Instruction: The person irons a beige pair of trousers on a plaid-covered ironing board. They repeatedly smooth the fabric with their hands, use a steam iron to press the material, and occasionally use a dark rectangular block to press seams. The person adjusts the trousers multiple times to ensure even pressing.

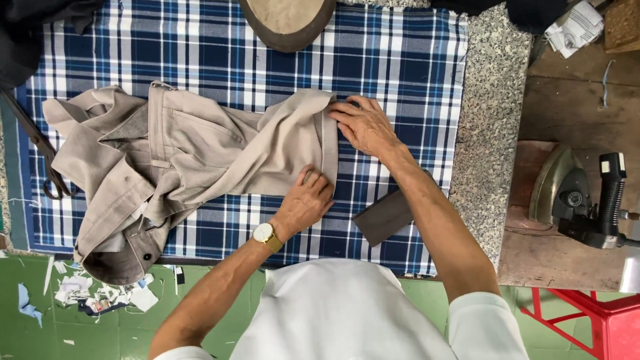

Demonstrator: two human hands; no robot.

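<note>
A pair of beige trousers (pixel 193 150) lies crumpled on a blue and white plaid cloth (pixel 393 60). One trouser leg is folded over at its hem near the middle. My left hand (pixel 305 202), with a gold wristwatch on the wrist, presses flat on the lower edge of that folded hem. My right hand (pixel 363 123) lies with fingers spread on the hem's upper right corner. Neither hand grips anything; both rest on the fabric.
A dark rectangular block (pixel 385 217) lies on the cloth by my right forearm. Scissors (pixel 41 150) lie at the left edge. A padded oval form (pixel 288 23) sits at the top. An iron (pixel 580 193) stands on the wooden bench at right. Fabric scraps litter the green floor (pixel 100 297).
</note>
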